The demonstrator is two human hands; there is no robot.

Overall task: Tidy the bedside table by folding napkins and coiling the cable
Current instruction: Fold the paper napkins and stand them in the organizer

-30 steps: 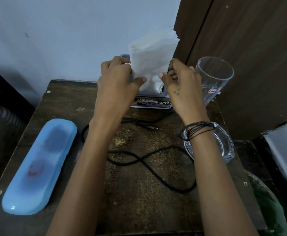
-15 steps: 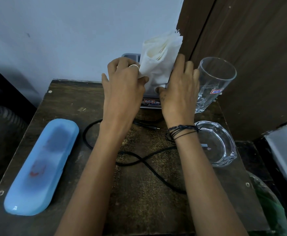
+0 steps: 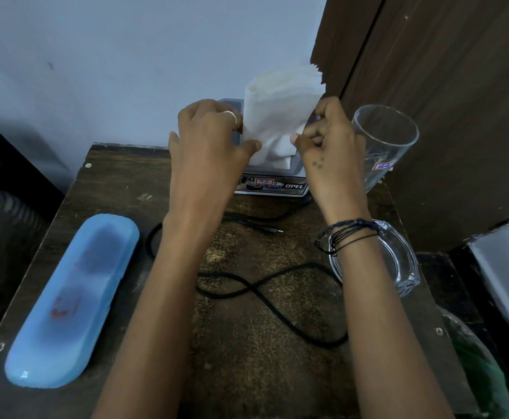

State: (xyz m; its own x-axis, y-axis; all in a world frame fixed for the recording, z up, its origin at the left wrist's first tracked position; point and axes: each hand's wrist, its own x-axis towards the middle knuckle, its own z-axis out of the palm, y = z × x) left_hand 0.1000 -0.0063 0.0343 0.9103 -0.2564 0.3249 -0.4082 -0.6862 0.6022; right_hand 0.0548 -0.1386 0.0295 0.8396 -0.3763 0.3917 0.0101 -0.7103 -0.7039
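Observation:
A bundle of white napkins [image 3: 274, 116] stands upright in a small holder box [image 3: 272, 186] at the back of the dark wooden table [image 3: 247, 358]. My left hand [image 3: 207, 140] pinches the napkins' left edge and my right hand [image 3: 331, 143] pinches their right edge. A black cable [image 3: 265, 294] lies loose in loops across the middle of the table, its plug end [image 3: 272, 229] under my forearms.
A long blue case [image 3: 71, 297] lies along the table's left side. A clear drinking glass [image 3: 383, 143] stands at the back right, close to my right hand. A glass ashtray [image 3: 398, 261] sits under my right wrist. A wooden panel rises on the right.
Both hands have shifted on the napkins: the right hand, flat against them half a second ago, now pinches their right edge. The bundle stands straighter in the holder.

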